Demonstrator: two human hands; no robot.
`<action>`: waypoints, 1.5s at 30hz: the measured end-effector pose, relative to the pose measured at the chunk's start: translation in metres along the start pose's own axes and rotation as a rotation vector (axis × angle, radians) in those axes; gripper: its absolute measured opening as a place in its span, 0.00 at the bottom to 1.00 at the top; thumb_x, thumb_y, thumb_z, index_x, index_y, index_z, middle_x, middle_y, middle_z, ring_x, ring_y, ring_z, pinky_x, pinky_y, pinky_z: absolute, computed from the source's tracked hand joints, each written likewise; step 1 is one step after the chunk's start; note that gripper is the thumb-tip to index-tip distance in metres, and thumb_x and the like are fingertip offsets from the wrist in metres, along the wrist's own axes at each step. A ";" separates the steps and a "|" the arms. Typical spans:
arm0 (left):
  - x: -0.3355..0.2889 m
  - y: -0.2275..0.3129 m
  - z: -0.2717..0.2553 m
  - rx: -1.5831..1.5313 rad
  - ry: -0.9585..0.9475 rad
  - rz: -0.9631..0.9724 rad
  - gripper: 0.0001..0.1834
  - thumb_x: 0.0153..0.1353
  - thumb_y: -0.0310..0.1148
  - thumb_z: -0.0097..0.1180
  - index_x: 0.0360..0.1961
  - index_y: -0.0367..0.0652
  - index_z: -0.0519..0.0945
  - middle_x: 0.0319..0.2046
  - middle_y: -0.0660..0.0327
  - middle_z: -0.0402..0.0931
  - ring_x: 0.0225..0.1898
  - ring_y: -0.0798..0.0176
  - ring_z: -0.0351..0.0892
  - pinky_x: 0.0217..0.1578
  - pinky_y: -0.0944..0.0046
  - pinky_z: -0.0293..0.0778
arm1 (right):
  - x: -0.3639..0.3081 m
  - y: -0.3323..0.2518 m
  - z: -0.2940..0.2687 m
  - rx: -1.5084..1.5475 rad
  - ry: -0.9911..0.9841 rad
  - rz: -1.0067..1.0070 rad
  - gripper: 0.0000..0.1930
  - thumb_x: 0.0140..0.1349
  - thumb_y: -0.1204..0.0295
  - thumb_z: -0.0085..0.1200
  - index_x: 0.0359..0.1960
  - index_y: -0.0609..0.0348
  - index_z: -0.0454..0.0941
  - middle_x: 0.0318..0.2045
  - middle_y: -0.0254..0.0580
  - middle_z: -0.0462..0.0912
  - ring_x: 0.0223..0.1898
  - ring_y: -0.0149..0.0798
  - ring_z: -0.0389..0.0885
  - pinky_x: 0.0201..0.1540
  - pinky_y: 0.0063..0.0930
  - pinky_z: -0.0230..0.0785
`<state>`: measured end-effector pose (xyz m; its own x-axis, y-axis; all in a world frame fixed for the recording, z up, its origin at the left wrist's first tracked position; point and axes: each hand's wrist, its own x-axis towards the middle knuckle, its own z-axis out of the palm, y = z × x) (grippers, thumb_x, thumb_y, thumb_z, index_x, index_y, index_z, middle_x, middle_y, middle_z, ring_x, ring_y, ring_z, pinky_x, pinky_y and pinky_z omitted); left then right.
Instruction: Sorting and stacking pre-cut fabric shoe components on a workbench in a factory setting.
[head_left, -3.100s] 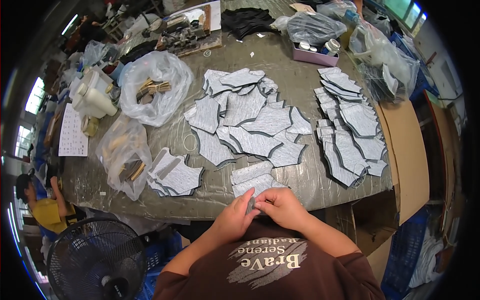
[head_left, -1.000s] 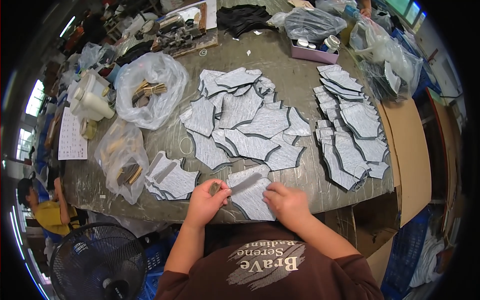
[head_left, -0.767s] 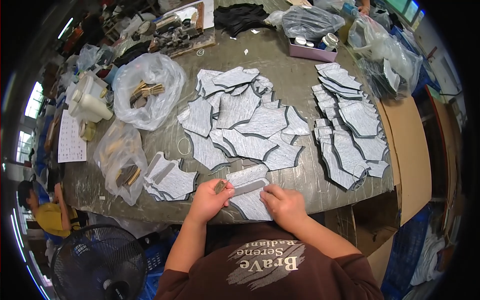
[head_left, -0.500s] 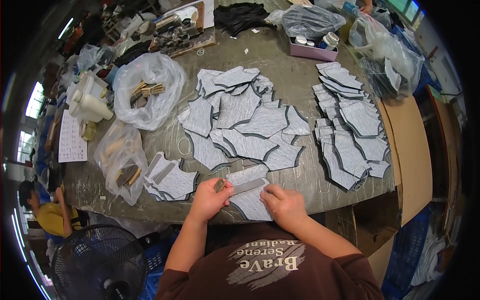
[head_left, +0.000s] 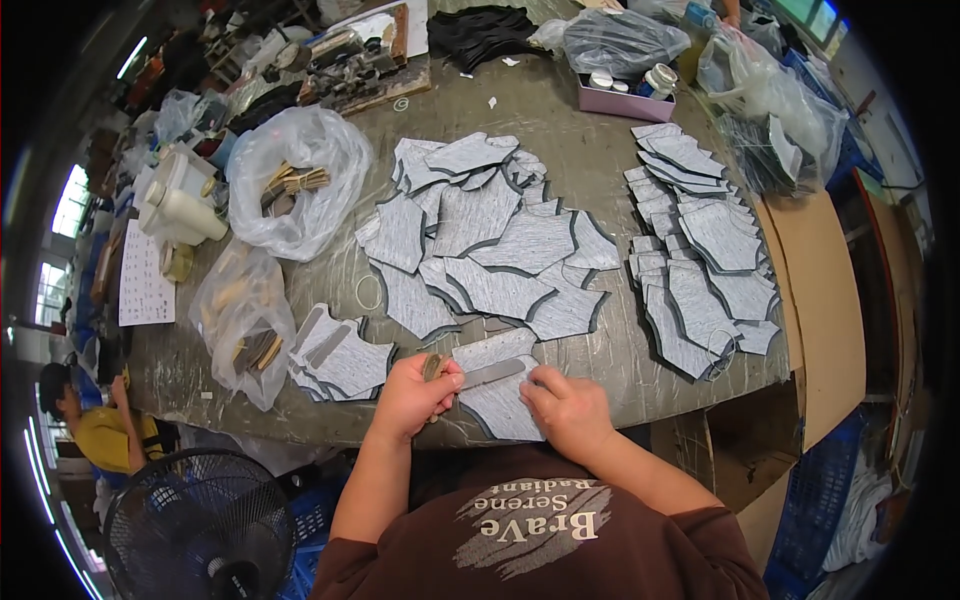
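A grey streaked fabric-like cut piece [head_left: 505, 412] with dark edges lies at the table's front edge, in front of me. Across it runs a narrow dark grey strip [head_left: 497, 373]. My left hand [head_left: 408, 398] is closed round a small bundle of brownish strips [head_left: 433, 367], its thumb and fingertips at the strip's left end. With fingers curled together, my right hand [head_left: 570, 410] grips the right edge of the cut piece, near the strip's other end. Left of my left hand rests a small stack of similar pieces [head_left: 355, 365], with dark strips on top.
Beyond my hands spreads a loose pile of cut pieces [head_left: 500, 240]; overlapping stacks [head_left: 705, 290] stand at the right. Clear plastic bags [head_left: 335, 150] with strips sit at the left. A black fan [head_left: 200, 525] and a person in yellow [head_left: 103, 435] are at lower left.
My left hand has drawn slightly left, and the bundle in it has tilted more upright. My right hand and the cut piece have barely moved.
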<state>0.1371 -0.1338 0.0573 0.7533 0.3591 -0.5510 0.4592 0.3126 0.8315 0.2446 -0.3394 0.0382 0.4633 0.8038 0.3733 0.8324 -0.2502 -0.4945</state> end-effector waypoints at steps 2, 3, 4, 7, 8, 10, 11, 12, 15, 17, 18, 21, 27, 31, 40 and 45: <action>0.001 -0.003 -0.001 -0.005 -0.004 0.006 0.02 0.53 0.26 0.58 0.27 0.40 0.77 0.14 0.67 0.70 0.13 0.77 0.65 0.13 0.77 0.58 | 0.000 0.000 0.000 0.002 0.002 -0.004 0.05 0.50 0.72 0.55 0.29 0.56 0.77 0.34 0.33 0.76 0.20 0.35 0.76 0.22 0.31 0.68; 0.002 -0.003 -0.001 -0.009 -0.011 0.012 0.02 0.53 0.26 0.58 0.27 0.40 0.77 0.15 0.67 0.70 0.13 0.77 0.65 0.13 0.77 0.58 | 0.000 0.001 0.000 -0.002 0.000 -0.006 0.05 0.50 0.72 0.55 0.29 0.56 0.77 0.34 0.34 0.76 0.20 0.35 0.76 0.22 0.31 0.67; 0.001 -0.003 -0.001 -0.009 -0.010 0.012 0.02 0.53 0.26 0.58 0.27 0.40 0.77 0.15 0.67 0.70 0.13 0.77 0.65 0.13 0.77 0.58 | 0.000 0.000 0.000 -0.007 -0.001 -0.008 0.05 0.50 0.72 0.55 0.29 0.56 0.77 0.34 0.34 0.76 0.20 0.35 0.76 0.22 0.31 0.67; 0.000 -0.001 -0.001 -0.052 -0.035 0.016 0.03 0.53 0.25 0.59 0.27 0.40 0.77 0.15 0.68 0.70 0.14 0.77 0.65 0.13 0.77 0.58 | 0.000 0.001 0.000 -0.011 -0.009 -0.004 0.05 0.50 0.72 0.55 0.29 0.55 0.77 0.34 0.34 0.76 0.20 0.35 0.76 0.22 0.31 0.68; 0.000 -0.001 0.000 -0.055 -0.025 0.017 0.03 0.53 0.26 0.59 0.27 0.40 0.77 0.15 0.68 0.70 0.14 0.77 0.66 0.13 0.77 0.58 | -0.001 0.001 0.000 -0.011 -0.008 -0.003 0.05 0.50 0.72 0.55 0.29 0.55 0.77 0.34 0.34 0.76 0.20 0.35 0.76 0.22 0.31 0.68; -0.001 0.001 0.003 -0.056 -0.015 0.018 0.03 0.53 0.26 0.59 0.27 0.40 0.77 0.15 0.68 0.71 0.14 0.77 0.66 0.13 0.77 0.59 | -0.001 0.001 0.001 -0.005 -0.004 -0.006 0.05 0.50 0.72 0.55 0.29 0.56 0.77 0.34 0.34 0.76 0.20 0.35 0.76 0.22 0.31 0.68; -0.001 0.001 0.005 0.002 0.013 0.021 0.03 0.52 0.25 0.59 0.27 0.39 0.77 0.15 0.67 0.71 0.13 0.76 0.66 0.13 0.76 0.58 | -0.001 0.001 0.001 -0.005 -0.004 -0.007 0.05 0.50 0.72 0.55 0.29 0.56 0.77 0.34 0.34 0.76 0.20 0.35 0.76 0.22 0.31 0.68; -0.001 0.001 0.007 0.060 0.042 0.023 0.03 0.51 0.25 0.60 0.26 0.38 0.77 0.14 0.66 0.70 0.13 0.76 0.65 0.12 0.76 0.57 | -0.001 0.000 0.000 -0.008 -0.007 0.005 0.05 0.49 0.72 0.57 0.28 0.55 0.77 0.34 0.34 0.76 0.21 0.36 0.77 0.22 0.31 0.68; 0.001 -0.001 0.009 0.099 0.052 0.069 0.03 0.51 0.26 0.60 0.26 0.39 0.78 0.14 0.66 0.71 0.12 0.76 0.65 0.12 0.75 0.57 | 0.000 0.000 0.000 -0.014 -0.011 0.015 0.06 0.48 0.72 0.60 0.28 0.54 0.77 0.33 0.34 0.77 0.21 0.37 0.77 0.22 0.31 0.68; -0.001 0.002 0.010 0.100 0.056 0.056 0.03 0.51 0.26 0.59 0.26 0.39 0.78 0.13 0.66 0.71 0.12 0.76 0.65 0.12 0.76 0.57 | 0.000 0.000 0.000 -0.015 -0.012 0.014 0.06 0.48 0.72 0.60 0.28 0.54 0.77 0.34 0.34 0.77 0.21 0.37 0.77 0.22 0.31 0.68; -0.001 0.004 0.010 0.100 0.059 0.042 0.03 0.51 0.26 0.59 0.25 0.39 0.78 0.13 0.66 0.71 0.12 0.76 0.65 0.12 0.76 0.57 | -0.001 0.000 0.000 -0.022 -0.015 0.007 0.06 0.48 0.72 0.60 0.28 0.54 0.77 0.35 0.33 0.77 0.21 0.36 0.77 0.22 0.30 0.68; -0.002 0.005 0.012 0.104 0.061 0.036 0.03 0.51 0.27 0.59 0.25 0.39 0.78 0.13 0.66 0.71 0.12 0.76 0.65 0.12 0.76 0.57 | -0.001 0.001 0.001 -0.022 -0.006 -0.012 0.06 0.48 0.73 0.60 0.28 0.55 0.77 0.38 0.32 0.79 0.20 0.35 0.77 0.22 0.29 0.68; -0.002 0.002 0.011 0.072 0.064 0.066 0.03 0.52 0.26 0.59 0.25 0.39 0.77 0.13 0.66 0.71 0.12 0.76 0.65 0.12 0.76 0.57 | -0.001 0.001 0.002 -0.022 0.003 -0.029 0.06 0.47 0.74 0.59 0.28 0.55 0.77 0.42 0.30 0.80 0.19 0.33 0.75 0.21 0.28 0.67; -0.001 0.001 0.010 0.094 0.075 0.063 0.03 0.51 0.26 0.59 0.25 0.38 0.77 0.13 0.66 0.71 0.12 0.76 0.65 0.12 0.76 0.58 | -0.001 0.002 0.003 -0.041 0.006 -0.036 0.05 0.48 0.73 0.59 0.27 0.55 0.76 0.41 0.30 0.80 0.18 0.33 0.75 0.21 0.28 0.67; 0.001 -0.004 0.011 0.372 0.150 0.152 0.04 0.52 0.26 0.58 0.25 0.36 0.78 0.16 0.65 0.74 0.16 0.76 0.70 0.17 0.75 0.65 | 0.002 -0.001 0.000 -0.102 -0.088 0.002 0.04 0.50 0.72 0.56 0.27 0.55 0.74 0.41 0.30 0.80 0.19 0.34 0.76 0.22 0.29 0.68; -0.001 0.003 0.017 0.745 0.199 0.328 0.07 0.50 0.28 0.58 0.27 0.34 0.78 0.19 0.56 0.76 0.21 0.65 0.75 0.24 0.63 0.70 | 0.002 -0.001 0.001 -0.092 -0.090 0.011 0.04 0.51 0.72 0.55 0.27 0.55 0.73 0.41 0.31 0.80 0.19 0.34 0.76 0.22 0.30 0.68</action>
<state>0.1455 -0.1479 0.0616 0.8375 0.5014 -0.2174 0.4753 -0.4720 0.7425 0.2444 -0.3376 0.0385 0.4471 0.8448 0.2939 0.8534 -0.3046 -0.4229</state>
